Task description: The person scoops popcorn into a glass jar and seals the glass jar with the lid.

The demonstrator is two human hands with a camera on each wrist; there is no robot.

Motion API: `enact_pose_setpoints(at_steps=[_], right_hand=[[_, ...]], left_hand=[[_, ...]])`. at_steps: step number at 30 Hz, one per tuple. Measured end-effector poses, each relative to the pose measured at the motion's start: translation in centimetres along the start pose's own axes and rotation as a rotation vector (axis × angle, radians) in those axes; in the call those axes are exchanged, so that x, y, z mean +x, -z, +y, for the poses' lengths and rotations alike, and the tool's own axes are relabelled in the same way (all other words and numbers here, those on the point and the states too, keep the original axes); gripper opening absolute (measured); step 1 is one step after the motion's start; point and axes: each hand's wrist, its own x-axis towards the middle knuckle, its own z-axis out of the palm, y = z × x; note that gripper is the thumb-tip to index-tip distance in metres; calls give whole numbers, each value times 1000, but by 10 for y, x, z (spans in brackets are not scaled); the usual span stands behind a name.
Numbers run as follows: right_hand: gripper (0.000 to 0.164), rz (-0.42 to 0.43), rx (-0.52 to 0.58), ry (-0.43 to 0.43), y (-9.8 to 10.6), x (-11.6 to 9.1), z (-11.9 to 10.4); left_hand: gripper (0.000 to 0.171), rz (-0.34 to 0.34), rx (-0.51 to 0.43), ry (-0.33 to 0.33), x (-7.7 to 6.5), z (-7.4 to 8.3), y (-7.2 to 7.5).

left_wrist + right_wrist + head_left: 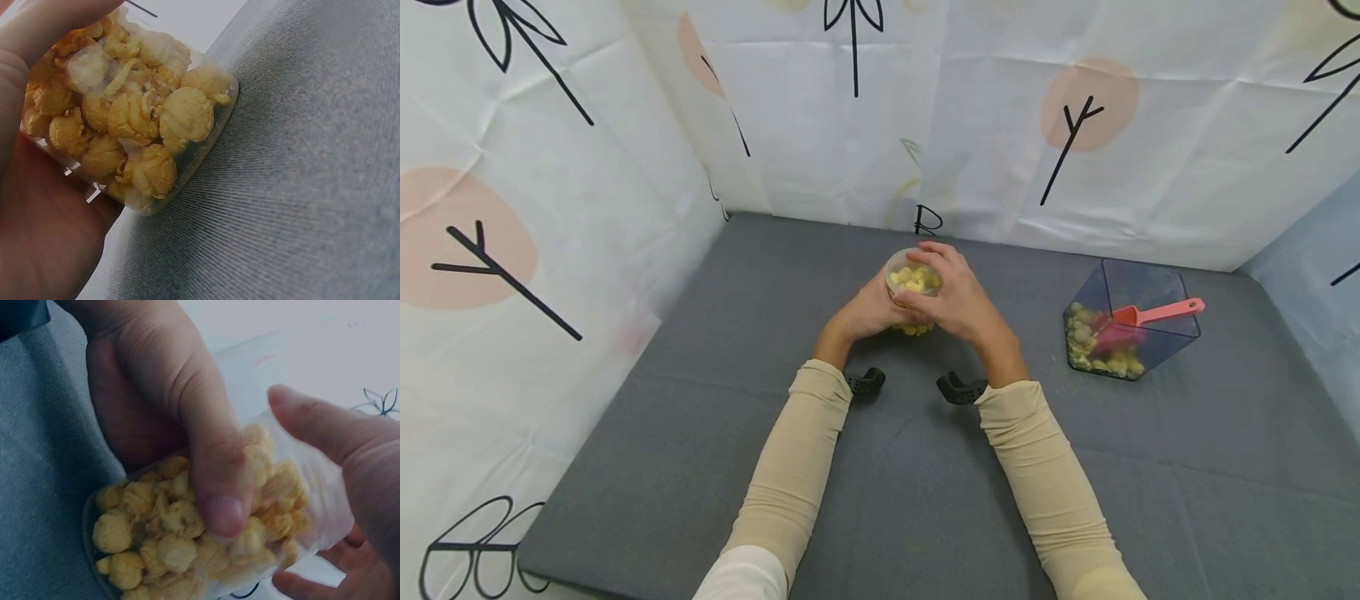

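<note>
A clear plastic jar (892, 268) of yellow popcorn (131, 112) stands near the back middle of the grey table. My left hand (868, 310) grips its side, the thumb lying across the wall in the right wrist view. From the other side, my right hand (961, 292) curls around the upper end of the jar (322, 515), thumb on the near side and fingers over the far side. In the left wrist view the jar's base (212, 134) is tilted close to the grey cloth. The right hand hides part of the rim in the head view.
To the right stands a clear bluish bin (1150, 283) with more popcorn (1123, 363) in its bottom. A coral-red scoop (1165, 312) leans in it, handle over the rim. A patterned white cloth (985, 142) hangs behind the grey table (737, 467).
</note>
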Motion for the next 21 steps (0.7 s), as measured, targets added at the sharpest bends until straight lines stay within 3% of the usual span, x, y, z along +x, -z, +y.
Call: enact_pose_setpoints(at_steps=[12, 16, 21], right_hand=[[67, 56, -166, -75, -4, -3, -15], [72, -2, -103, -75, 1, -5, -14], [74, -66, 13, -12, 10, -5, -5]], left_hand=[[89, -16, 9, -34, -1, -2, 2], [90, -16, 32, -7, -1, -2, 2], [97, -9, 7, 26, 0, 1, 1]])
